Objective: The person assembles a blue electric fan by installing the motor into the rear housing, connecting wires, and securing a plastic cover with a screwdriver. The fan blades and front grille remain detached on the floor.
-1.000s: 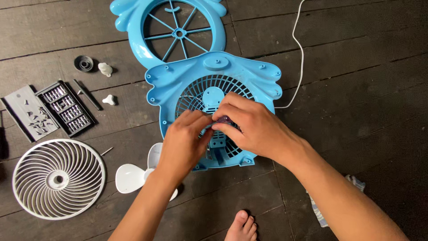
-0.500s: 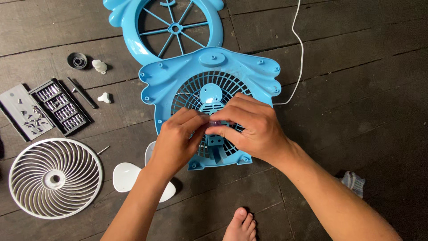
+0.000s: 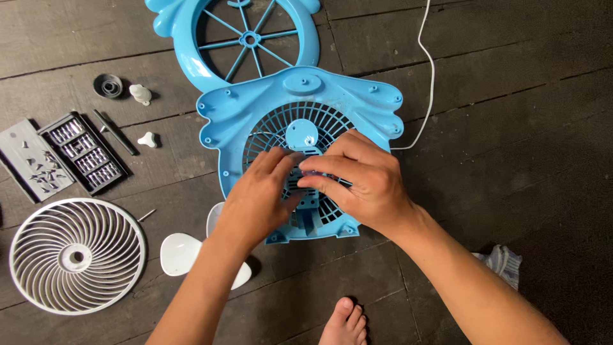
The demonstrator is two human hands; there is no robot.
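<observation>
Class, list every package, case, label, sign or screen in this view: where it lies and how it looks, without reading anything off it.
Bit case: left on the floor, open black rectangular tray with rows of metal bits.
Case lid: beside it, further left, flat grey rectangle with loose small bits on it.
Labels, signs, screens: none visible.

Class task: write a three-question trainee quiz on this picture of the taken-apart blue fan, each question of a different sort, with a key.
1. True or false: both hands rest on the blue grille housing.
2. Which lies nearest the left hand? A white fan blade; B white cord; C bit case.
3. Fill in: the round white grille lies on the wooden ____.

Key: 1 true; 2 A; 3 floor. The right hand pinches something small, too hidden to name.
</observation>
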